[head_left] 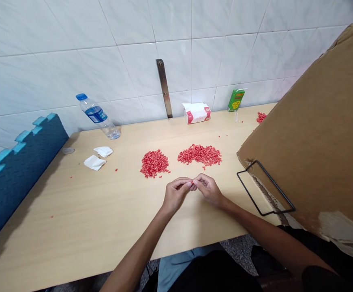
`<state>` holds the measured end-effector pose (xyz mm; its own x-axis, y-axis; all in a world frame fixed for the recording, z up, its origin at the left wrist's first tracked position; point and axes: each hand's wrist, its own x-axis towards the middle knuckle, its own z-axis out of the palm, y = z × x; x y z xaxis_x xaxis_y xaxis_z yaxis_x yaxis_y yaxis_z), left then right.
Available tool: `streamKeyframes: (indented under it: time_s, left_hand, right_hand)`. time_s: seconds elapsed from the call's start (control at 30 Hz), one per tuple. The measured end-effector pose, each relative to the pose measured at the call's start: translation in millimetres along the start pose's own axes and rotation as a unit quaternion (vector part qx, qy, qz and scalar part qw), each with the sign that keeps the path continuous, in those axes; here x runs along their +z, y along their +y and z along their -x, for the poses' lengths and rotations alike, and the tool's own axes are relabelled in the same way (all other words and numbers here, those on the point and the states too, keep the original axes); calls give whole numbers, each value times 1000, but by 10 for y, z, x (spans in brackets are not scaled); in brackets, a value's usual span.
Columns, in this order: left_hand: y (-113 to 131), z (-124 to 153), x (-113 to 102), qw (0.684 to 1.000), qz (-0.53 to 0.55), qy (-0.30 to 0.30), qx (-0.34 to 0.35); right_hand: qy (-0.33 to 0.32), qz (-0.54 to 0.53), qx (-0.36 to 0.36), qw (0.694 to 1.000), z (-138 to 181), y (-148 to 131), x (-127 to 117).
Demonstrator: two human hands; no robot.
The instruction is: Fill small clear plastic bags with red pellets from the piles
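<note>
While the left grip (176, 194) and right grip (209, 190) close together on a tiny red pellet (192, 183), its long axis too small to tell, a pellet pile (199, 155) lies just beyond them on the desk (73, 211).

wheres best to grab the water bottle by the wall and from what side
Grip the round body of the plastic water bottle around the blue label, coming from the near side over the tabletop. It lies tilted, cap high, with the tiled wall behind it, and the wide body wraps more securely than the narrow neck.
</note>
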<state>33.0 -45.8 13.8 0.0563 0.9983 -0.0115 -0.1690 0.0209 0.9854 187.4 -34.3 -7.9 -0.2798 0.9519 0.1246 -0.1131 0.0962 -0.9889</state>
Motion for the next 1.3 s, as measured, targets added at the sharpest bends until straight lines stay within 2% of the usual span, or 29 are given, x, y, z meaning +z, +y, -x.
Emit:
streamKeyframes:
  time_s: [0.73, 1.3]
  left_hand:
    - [-84, -11, -29, 1000, 1, 3, -5]
    - [-61, -21, -18, 1000, -17, 6, 9]
  right_hand:
    - [-3, 0, 2, 1000, -5, 26, -8]
    - [-5, 10, 6, 1000, -2, 10, -9]
